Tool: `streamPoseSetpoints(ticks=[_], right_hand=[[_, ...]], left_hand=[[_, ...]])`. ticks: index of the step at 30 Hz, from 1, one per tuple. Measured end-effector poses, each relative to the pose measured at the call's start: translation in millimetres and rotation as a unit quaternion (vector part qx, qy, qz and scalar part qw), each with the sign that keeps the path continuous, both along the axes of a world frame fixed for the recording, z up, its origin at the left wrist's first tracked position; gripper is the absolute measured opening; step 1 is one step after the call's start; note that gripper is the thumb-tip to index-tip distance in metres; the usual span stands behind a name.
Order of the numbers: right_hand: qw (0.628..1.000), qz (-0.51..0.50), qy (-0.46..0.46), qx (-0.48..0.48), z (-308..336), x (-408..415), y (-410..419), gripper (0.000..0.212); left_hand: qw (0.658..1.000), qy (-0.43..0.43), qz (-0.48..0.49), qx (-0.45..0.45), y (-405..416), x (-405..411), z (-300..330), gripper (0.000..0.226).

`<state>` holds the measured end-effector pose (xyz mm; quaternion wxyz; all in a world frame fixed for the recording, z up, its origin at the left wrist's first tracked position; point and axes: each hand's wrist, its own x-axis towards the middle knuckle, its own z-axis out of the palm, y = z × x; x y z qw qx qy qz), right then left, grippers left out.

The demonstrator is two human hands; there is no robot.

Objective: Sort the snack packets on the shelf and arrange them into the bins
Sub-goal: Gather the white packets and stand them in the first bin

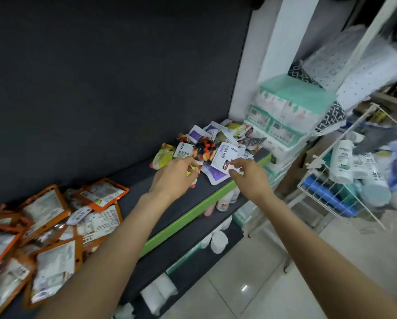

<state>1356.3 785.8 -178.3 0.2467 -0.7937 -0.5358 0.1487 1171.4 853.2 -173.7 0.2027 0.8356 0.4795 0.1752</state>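
Note:
A heap of small snack packets (218,139), white, purple and yellow, lies at the right end of the dark shelf (137,180). My left hand (174,178) pinches a colourful packet (204,149) at the heap's near left edge. My right hand (248,176) pinches the lower corner of a white and purple packet (227,155). A second pile of larger orange-edged packets (45,231) covers the shelf's left end. No bins are in view.
The shelf has a green front strip (192,215); lower shelves hold white rolls (218,241) and bottles. Stacked green and white tissue packs (282,111) stand right of the shelf. A white wire basket (344,187) full of bottles stands on the tiled floor at right.

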Motion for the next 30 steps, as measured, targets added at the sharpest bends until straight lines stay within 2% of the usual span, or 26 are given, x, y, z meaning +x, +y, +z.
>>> streamPoseSetpoints(ticks=[5, 11, 17, 23, 27, 30], right_hand=[[0.999, 0.030, 0.000, -0.026, -14.7, 54.3, 42.2, 0.037], [0.997, 0.061, -0.013, -0.045, -32.0, 96.2, 110.4, 0.042], [0.994, 0.078, -0.029, -0.071, -56.4, 114.2, 159.3, 0.051], [0.982, 0.095, -0.029, -0.162, -71.1, 125.1, 180.9, 0.071], [0.985, 0.074, -0.045, -0.149, -73.0, 134.6, 192.6, 0.061], [0.985, 0.085, -0.003, -0.147, -68.0, 140.4, 201.3, 0.041]], left_hand=[[0.999, -0.009, 0.019, -0.024, 30.7, 55.7, -18.6, 0.023], [0.997, -0.019, 0.021, -0.072, 96.8, 84.0, -49.3, 0.023], [0.994, 0.012, 0.021, -0.105, 153.0, 93.9, -80.2, 0.047], [0.980, 0.096, 0.057, -0.167, 186.5, 92.3, -109.2, 0.097], [0.971, 0.127, 0.083, -0.184, 197.5, 96.9, -121.1, 0.108], [0.966, 0.101, 0.176, -0.159, 198.6, 105.0, -117.5, 0.097]])
